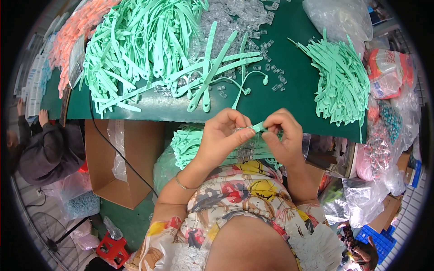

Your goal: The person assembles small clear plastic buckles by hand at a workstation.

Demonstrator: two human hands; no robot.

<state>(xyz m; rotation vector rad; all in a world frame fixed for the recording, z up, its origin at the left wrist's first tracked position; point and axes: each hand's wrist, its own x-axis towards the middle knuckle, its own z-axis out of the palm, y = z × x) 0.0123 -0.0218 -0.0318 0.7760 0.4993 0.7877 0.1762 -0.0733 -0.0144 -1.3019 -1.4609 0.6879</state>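
My left hand point(224, 135) and my right hand point(285, 135) meet just past the table's near edge. Both are closed in a pinch on a mint-green strap point(258, 127), whose short flat part shows between the fingertips; the rest of it is hidden. Whether a clear clip is also between my fingers I cannot tell. Right beyond my hands, several loose mint straps point(219, 61) lie crossed over small clear plastic clips point(267, 52). Beneath my hands, more mint straps point(187, 145) and some clear pieces point(246, 152) rest near my lap.
A big heap of mint straps point(140, 49) covers the table's left, a tidier bundle point(341, 81) its right. Orange pieces point(79, 31) lie far left, near a co-worker's dark sleeve point(49, 149). A cardboard box point(101, 158) stands below the edge; a black cable point(120, 147) crosses it.
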